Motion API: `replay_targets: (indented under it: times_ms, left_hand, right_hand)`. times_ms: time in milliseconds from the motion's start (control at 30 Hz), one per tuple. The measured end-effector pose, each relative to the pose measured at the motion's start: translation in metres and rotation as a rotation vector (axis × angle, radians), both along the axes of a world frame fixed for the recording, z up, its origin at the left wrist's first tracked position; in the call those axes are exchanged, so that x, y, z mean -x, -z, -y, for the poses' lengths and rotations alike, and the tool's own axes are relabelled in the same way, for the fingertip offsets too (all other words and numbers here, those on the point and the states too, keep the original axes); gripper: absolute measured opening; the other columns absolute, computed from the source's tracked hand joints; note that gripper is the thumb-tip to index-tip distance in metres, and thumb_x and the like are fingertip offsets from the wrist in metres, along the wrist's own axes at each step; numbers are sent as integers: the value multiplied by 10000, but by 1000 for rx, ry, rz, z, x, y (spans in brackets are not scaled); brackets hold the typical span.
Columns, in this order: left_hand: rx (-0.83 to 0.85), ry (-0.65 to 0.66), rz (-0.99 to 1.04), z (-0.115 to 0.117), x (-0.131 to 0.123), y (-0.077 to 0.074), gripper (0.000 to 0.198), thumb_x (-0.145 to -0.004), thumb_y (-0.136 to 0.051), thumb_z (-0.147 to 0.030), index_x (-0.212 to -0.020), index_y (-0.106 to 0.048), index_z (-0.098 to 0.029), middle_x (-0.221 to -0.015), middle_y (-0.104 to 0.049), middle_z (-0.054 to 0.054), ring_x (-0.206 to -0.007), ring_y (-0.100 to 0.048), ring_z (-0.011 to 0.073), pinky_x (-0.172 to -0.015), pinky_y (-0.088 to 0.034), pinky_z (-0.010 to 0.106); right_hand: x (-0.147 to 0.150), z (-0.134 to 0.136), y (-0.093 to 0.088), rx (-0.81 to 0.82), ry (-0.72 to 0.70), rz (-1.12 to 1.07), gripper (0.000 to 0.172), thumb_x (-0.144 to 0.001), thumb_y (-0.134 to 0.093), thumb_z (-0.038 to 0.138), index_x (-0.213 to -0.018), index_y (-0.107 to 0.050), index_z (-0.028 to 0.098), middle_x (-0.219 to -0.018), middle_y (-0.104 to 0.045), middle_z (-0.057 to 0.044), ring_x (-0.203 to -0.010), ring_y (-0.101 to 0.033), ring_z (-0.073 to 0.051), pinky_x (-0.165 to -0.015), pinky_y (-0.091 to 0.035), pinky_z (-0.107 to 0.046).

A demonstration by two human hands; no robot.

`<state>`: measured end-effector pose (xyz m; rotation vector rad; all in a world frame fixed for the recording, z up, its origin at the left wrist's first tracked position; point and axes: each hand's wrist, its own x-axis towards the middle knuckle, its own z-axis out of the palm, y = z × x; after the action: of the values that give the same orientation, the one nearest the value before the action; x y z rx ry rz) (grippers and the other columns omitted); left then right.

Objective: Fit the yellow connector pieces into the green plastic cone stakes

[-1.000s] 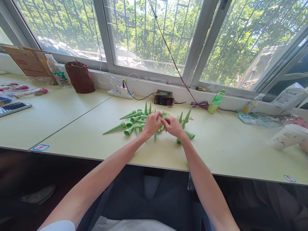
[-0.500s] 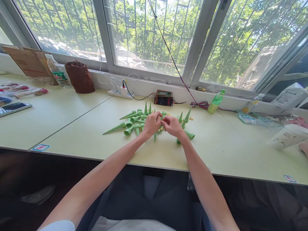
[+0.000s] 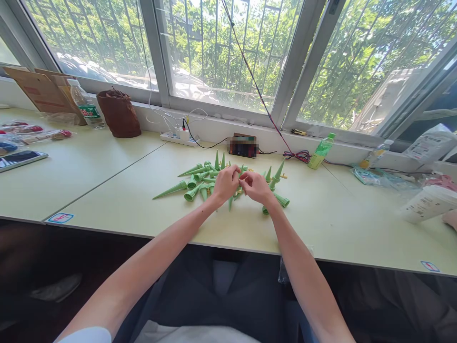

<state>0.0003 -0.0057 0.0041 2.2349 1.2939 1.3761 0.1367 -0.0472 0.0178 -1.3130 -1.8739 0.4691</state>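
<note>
My left hand (image 3: 227, 183) and my right hand (image 3: 255, 186) meet over a spread of green plastic watering spikes, both with fingers bent into a pinch. Whatever sits between the fingertips is mostly hidden by the hands. A slim green point (image 3: 230, 205) shows just below them; whether it is held or lies on the table I cannot tell. Left of my hands lie several spikes, among them a long green spike (image 3: 170, 190). To the right, a green spike with a yellow valve (image 3: 277, 175) stands point up, and a green hollow cap (image 3: 282, 200) lies near my right wrist.
Behind the spikes are a small dark device (image 3: 243, 146), a power strip (image 3: 178, 138) and a coiled cable (image 3: 299, 156). A green bottle (image 3: 321, 151) stands right of them, a brown pouch (image 3: 118, 114) to the left. Another person's hand (image 3: 450, 219) shows beside a white cup (image 3: 428, 204).
Both hands keep almost the same place and pinched pose. The camera view has shifted very slightly; the spikes on the table lie as before.
</note>
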Motion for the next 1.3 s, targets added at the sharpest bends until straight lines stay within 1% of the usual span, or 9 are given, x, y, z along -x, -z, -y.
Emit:
replay_targets:
  times_ms: [167, 400, 500, 633, 767, 1100, 1300]
  left_hand:
    - [-3, 7, 3, 0, 0, 0, 257, -867, -391, -136, -822, -637, -194, -761, -632, 40, -674, -545, 168, -650, -405, 275]
    - [-3, 11, -4, 1, -1, -2, 255, -869, -389, -139, -824, -635, -186, -773, -648, 43, -686, -559, 169, -657, -410, 279]
    - [-2, 8, -5, 1, -1, -2, 255, -869, -389, -141, -822, -636, -185, -765, -647, 41, -678, -557, 167, -658, -411, 279]
    - [-1, 8, -3, 2, 0, -2, 259, -867, -389, -139, -817, -638, -191, -758, -641, 40, -670, -553, 168, -659, -414, 283]
    - [4, 18, 6, 3, 0, -2, 263, -862, -388, -138, -815, -640, -196, -758, -636, 41, -679, -556, 173, -676, -422, 287]
    - [6, 22, 0, 3, -1, -2, 267, -856, -390, -130, -823, -649, -189, -754, -650, 42, -681, -563, 175, -654, -404, 286]
    - [7, 31, 1, 2, 0, -2, 262, -862, -391, -129, -820, -644, -183, -761, -660, 37, -678, -562, 166, -654, -400, 279]
  right_hand:
    - [0, 1, -2, -4, -2, -2, 168, -853, -497, 294, -751, -575, 185, -583, -584, 3, -564, -520, -135, -595, -389, -255]
    - [0, 1, -1, -2, 11, 29, 322, -893, -462, 348, -617, -516, 192, -547, -556, -9, -555, -512, -142, -571, -375, -260]
    - [0, 1, -1, -8, 16, 34, 309, -895, -461, 355, -649, -545, 189, -556, -563, -10, -560, -517, -144, -579, -380, -262]
    - [0, 0, 0, -23, 26, 27, 193, -859, -506, 328, -778, -603, 182, -572, -577, 2, -550, -510, -136, -596, -388, -258]
    - [0, -1, 2, -31, 22, 25, 132, -825, -522, 281, -802, -608, 184, -571, -574, 12, -542, -504, -129, -590, -384, -251]
    - [1, 1, -2, -8, 20, 22, 189, -870, -487, 293, -753, -585, 182, -610, -602, -8, -572, -527, -134, -607, -390, -252]
    - [1, 0, -1, -14, 15, 33, 232, -885, -480, 312, -725, -583, 181, -590, -593, -4, -564, -520, -132, -602, -384, -251]
